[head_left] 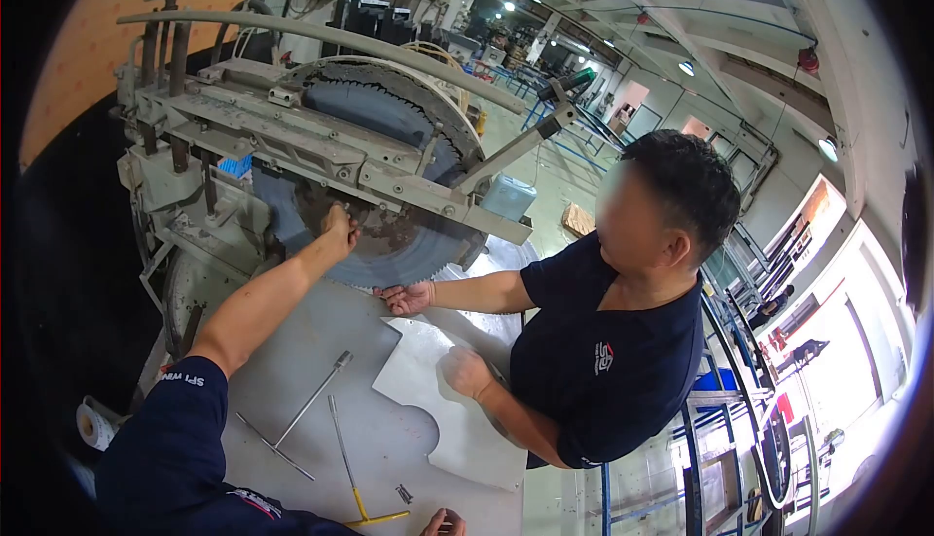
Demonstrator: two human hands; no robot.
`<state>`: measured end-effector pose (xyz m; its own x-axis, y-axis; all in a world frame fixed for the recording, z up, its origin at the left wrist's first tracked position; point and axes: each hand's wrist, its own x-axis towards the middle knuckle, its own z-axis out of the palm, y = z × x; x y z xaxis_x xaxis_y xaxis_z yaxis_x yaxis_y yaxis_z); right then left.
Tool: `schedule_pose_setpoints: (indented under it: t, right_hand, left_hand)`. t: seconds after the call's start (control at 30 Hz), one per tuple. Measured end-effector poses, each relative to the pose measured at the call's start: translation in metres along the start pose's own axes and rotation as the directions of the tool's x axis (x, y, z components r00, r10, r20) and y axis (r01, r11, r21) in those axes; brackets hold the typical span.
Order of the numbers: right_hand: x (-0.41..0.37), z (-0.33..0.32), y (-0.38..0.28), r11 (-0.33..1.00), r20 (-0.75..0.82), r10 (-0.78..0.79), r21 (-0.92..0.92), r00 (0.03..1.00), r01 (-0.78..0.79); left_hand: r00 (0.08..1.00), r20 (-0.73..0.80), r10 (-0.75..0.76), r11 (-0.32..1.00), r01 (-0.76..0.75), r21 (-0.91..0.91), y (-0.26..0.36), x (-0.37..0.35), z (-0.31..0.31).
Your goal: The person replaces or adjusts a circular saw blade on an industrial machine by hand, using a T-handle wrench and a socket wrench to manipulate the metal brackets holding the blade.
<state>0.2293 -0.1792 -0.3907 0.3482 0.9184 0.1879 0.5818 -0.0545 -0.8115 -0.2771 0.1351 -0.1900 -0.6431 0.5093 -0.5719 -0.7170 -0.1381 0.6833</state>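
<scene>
My left hand (pixel 341 231) reaches to the middle of a large circular saw blade (pixel 394 244), fingers pinched near its hub. What they grip there is too small to make out. At the bottom edge, my right hand (pixel 445 523) shows only curled fingers; the rest is cut off. Just left of it lies a T-handle wrench with a yellow handle (pixel 377 518) on the grey table surface (pixel 389 448). A few small screws (pixel 404 494) rest close by. Farther up lies a bare metal T-handle socket wrench (pixel 313 398).
Facing me, a co-worker holds one hand (pixel 404 298) at the blade's lower toothed edge and the other (pixel 467 373) over a pale sheet (pixel 438 395). The saw machine's frame (pixel 331 161) crosses the blade. A white roll (pixel 94 427) sits at far left.
</scene>
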Motion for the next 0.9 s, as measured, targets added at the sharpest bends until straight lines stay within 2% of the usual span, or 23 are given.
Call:
schedule_pose_setpoints:
  t: [0.07,0.17,0.27,0.37,0.47,0.57,0.67,0.7,0.73,0.77,0.8,0.87,0.9]
  right_hand:
    - [0.0,-0.003,-0.005,0.999,-0.008,-0.037,0.018,0.999,0.037]
    - [0.0,-0.003,-0.004,0.999,-0.008,-0.04,0.0,0.999,0.04]
    - [0.001,-0.003,-0.006,0.999,-0.006,-0.037,0.01,0.999,0.037]
    - [0.001,-0.005,-0.011,0.999,0.012,-0.024,0.021,1.0,0.024]
    - [0.001,-0.005,-0.01,1.0,0.013,-0.003,0.01,1.0,0.003]
    - [0.001,-0.004,-0.007,1.0,0.015,-0.011,0.009,1.0,0.011]
    - [0.001,-0.006,-0.014,1.0,0.019,0.0,0.009,1.0,0.0]
    - [0.001,-0.008,-0.017,1.0,0.022,0.008,0.007,1.0,-0.009]
    - [0.001,-0.009,-0.016,1.0,0.023,0.011,0.008,1.0,-0.012]
    - [0.001,-0.009,-0.016,1.0,0.026,0.014,0.011,1.0,-0.015]
    - [0.001,-0.008,-0.015,1.0,0.027,0.017,0.016,0.999,-0.017]
    - [0.002,-0.007,-0.012,1.0,0.024,0.007,0.017,1.0,-0.007]
    - [0.001,-0.006,-0.012,1.0,0.026,0.002,0.017,1.0,-0.002]
  left_hand:
    - [0.995,0.085,-0.043,0.998,0.048,-0.046,0.0,0.014,-0.004]
    - [0.989,0.113,-0.092,0.994,0.098,-0.043,0.003,0.009,-0.009]
    - [0.997,0.079,-0.01,1.0,0.01,0.003,0.002,-0.002,-0.004]
    - [0.978,0.2,-0.064,0.994,0.081,-0.08,0.003,0.002,-0.01]
    - [0.985,0.123,-0.117,0.99,0.126,-0.067,0.005,0.001,-0.006]
    - [0.983,0.157,-0.1,0.988,0.117,-0.102,0.003,0.002,-0.006]
    - [0.998,0.065,-0.006,0.999,0.004,0.039,0.003,0.017,-0.006]
    - [0.956,0.011,0.294,0.929,-0.289,0.232,-0.004,0.032,-0.011]
    - [0.821,0.019,0.571,0.739,-0.525,0.422,-0.009,0.037,-0.018]
    - [0.61,0.088,0.787,0.455,-0.671,0.585,-0.012,0.042,-0.023]
    - [0.678,0.095,0.729,0.507,-0.628,0.591,-0.011,0.047,-0.027]
    - [0.792,0.112,0.6,0.596,-0.536,0.599,0.02,-0.045,-0.021]
    - [0.915,0.159,0.372,0.763,-0.399,0.508,0.026,-0.04,-0.023]
